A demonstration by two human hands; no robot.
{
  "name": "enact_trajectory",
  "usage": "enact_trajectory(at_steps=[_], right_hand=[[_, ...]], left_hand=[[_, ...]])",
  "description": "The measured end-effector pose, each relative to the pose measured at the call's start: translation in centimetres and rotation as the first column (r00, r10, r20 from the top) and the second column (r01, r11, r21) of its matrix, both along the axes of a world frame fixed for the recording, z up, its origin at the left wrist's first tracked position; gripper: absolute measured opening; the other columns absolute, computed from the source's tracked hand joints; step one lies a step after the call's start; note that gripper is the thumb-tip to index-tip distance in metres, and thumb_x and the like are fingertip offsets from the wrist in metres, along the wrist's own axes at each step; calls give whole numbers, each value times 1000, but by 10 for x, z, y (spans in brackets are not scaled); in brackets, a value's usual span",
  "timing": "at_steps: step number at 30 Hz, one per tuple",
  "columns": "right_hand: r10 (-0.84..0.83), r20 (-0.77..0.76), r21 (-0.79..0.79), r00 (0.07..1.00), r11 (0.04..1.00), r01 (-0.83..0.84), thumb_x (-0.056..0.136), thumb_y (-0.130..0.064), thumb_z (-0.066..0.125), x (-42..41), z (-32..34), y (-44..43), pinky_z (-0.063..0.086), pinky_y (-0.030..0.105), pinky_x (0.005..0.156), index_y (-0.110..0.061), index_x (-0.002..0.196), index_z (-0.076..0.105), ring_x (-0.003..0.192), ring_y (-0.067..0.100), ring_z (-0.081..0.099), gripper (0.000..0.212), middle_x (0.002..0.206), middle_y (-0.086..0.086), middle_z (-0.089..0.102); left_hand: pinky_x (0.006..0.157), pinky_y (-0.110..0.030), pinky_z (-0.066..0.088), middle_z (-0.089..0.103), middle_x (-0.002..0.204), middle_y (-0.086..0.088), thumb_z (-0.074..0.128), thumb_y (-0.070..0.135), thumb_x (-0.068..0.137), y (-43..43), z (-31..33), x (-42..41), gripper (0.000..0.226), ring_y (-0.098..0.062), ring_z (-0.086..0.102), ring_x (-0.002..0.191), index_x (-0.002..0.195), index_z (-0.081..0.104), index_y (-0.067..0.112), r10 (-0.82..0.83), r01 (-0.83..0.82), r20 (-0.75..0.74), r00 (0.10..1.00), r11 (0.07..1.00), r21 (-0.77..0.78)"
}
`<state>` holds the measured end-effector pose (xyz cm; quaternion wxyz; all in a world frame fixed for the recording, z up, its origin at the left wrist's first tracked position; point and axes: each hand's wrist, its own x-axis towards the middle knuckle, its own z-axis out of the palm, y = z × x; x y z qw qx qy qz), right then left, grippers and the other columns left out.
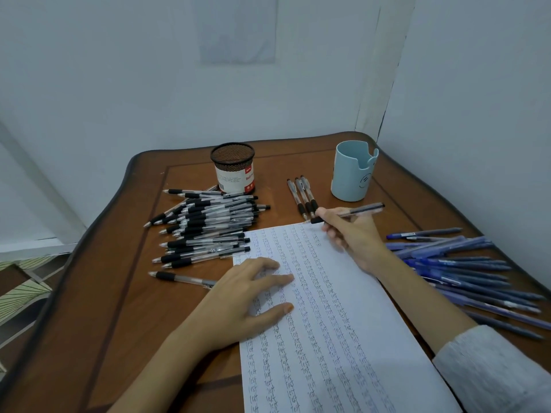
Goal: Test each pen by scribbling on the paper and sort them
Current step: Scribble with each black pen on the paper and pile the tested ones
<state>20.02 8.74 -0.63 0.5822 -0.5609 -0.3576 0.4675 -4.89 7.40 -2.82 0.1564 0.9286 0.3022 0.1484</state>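
A white paper sheet (334,308) covered in rows of scribbles lies on the brown wooden table (125,293). My left hand (241,302) rests flat on the sheet's left edge with fingers spread. My right hand (351,234) grips a clear black-grip pen (357,210), its tip at the paper's far edge. A pile of several clear black-grip pens (205,225) lies to the left. Three similar pens (302,196) lie side by side beyond the paper. Several blue pens (465,272) are heaped on the right.
A black mesh pen holder (234,168) stands at the back centre. A light blue cup (353,171) stands at the back right. One single pen (182,278) lies beside my left wrist. Walls close in behind and on the right.
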Motion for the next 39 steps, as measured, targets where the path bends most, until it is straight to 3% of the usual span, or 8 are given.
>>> enact_trajectory(at_steps=[3,10,15,18,20,24,30,39], right_hand=[[-77,129,32,989,997,74,90,-33,64,-7,-3,1,27,17,35,-8,73,60,35,9,39,30,46,-1,51],[-116,312,77,943,992,97,83,-42,69,-5,-5,2,34,18,35,-7,69,47,32,14,44,43,49,13,59],[-47,332,76,942,997,23,77,-31,77,-3,-3,2,40,23,35,9,76,56,35,18,51,45,58,21,64],[-113,446,78,888,993,87,80,-29,75,-3,-7,3,38,19,35,1,67,53,35,11,51,40,52,14,60],[-160,496,114,853,986,119,86,-18,71,0,-10,4,37,15,39,-4,62,49,39,10,56,35,50,8,56],[-153,518,153,841,985,85,86,1,61,1,-14,2,36,14,39,-9,57,41,53,30,67,37,50,6,45],[-102,525,126,845,991,41,84,2,62,0,-13,3,38,11,40,-3,64,49,47,11,64,25,55,9,48],[-87,526,135,846,991,18,82,5,61,-2,-13,4,44,16,42,-2,62,49,43,11,60,25,54,8,45]], left_hand=[[105,-21,31,41,136,18,37,69,90,0,1,0,55,6,34,126,136,48,42,-1,1,2,1000,1000,-5],[105,-25,34,41,137,18,38,68,90,0,1,0,55,6,34,126,136,48,42,-2,2,10,1000,1000,-10],[105,-25,35,41,137,17,38,69,89,0,0,0,56,4,35,127,136,49,40,2,-2,9,1000,1000,-9],[105,-24,33,41,137,17,38,68,89,0,0,0,56,4,35,127,136,48,41,2,-2,6,1000,1000,-10],[105,-23,32,41,137,17,39,68,90,1,-1,0,55,4,35,127,136,48,41,2,-2,6,1000,1000,-10],[103,-22,32,43,137,16,40,68,90,1,-2,1,55,4,36,127,136,50,40,6,-6,11,1000,1000,-1],[104,-24,33,42,138,16,38,69,89,1,-2,0,55,3,36,128,136,49,41,7,-7,14,1000,1000,-6],[105,-27,34,41,138,17,37,70,89,1,-3,0,56,3,36,128,136,49,42,7,-7,16,1000,1000,-13]])
